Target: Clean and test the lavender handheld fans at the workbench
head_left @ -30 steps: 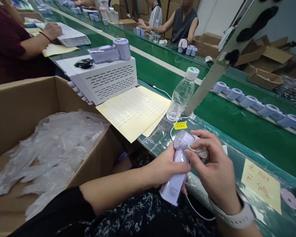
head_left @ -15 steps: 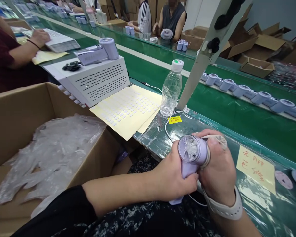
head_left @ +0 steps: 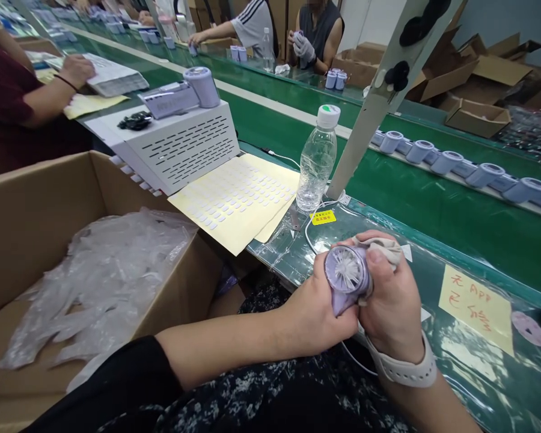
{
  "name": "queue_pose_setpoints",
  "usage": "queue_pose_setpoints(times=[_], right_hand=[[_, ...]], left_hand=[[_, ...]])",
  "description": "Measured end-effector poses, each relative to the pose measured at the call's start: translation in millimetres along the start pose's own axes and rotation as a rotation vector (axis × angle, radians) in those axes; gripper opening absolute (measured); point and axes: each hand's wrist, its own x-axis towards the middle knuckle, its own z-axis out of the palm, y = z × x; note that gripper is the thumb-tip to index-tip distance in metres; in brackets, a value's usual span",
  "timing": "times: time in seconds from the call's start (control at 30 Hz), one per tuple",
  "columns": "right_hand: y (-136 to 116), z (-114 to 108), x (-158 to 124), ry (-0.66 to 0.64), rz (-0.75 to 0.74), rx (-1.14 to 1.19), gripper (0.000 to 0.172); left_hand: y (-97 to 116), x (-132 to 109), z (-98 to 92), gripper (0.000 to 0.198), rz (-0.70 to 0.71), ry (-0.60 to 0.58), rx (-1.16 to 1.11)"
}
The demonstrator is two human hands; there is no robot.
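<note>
Both hands are closed around a lilac handheld device point(head_left: 342, 300) with a round, clear-covered end showing a whitish radial pattern. I cannot make out its exact kind. My left hand point(head_left: 315, 313) wraps its neck from the left, thumb in front. At the other side, my right hand point(head_left: 392, 300) presses a whitish cloth point(head_left: 383, 248) against the round head; a pale watch strap circles that wrist. The device is tilted, its round end facing me. My left hand hides part of its handle. Behind it a white cable point(head_left: 310, 240) lies on the green bench point(head_left: 279, 255).
A clear bottle point(head_left: 318, 159) stands by a slanted metal post point(head_left: 365, 120). Left of it are sticker sheets point(head_left: 234, 231), a white vented box point(head_left: 198, 144) and a carton point(head_left: 175, 288) holding plastic bags. Lilac devices point(head_left: 448, 162) line the conveyor point(head_left: 433, 204). Co-workers sit around.
The device has turned and sunk slightly between my hands, and its lower handle no longer shows. My right hand's cloth has shifted and bunched over the head. Across the belt, a co-worker's arm now reaches out.
</note>
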Motion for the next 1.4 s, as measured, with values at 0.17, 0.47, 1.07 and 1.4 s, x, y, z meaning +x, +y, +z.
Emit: queue_pose_setpoints(times=[0.17, 0.47, 1.07, 1.4], right_hand=[[1.9, 2.7, 10.2, 0.078, 0.026, -0.035, 0.02], [12.3, -7.2, 16.3, 0.148, -0.002, -0.205, 0.034], [-19.2, -6.1, 89.9, -0.108, 0.078, -0.129, 0.049], [23.0, -61.6, 105.7, -0.279, -0.076, -1.375, 0.012]], left_hand=[[-7.6, 3.5, -2.8, 0.086, 0.015, -0.045, 0.104], [-7.5, -0.7, -20.4, 0.079, -0.188, -0.392, -0.562], [-5.4, 5.7, -32.7, 0.034, -0.242, -0.42, -0.972], [-12.2, 8.6, -42.4, 0.04, -0.202, -0.258, -0.95]])
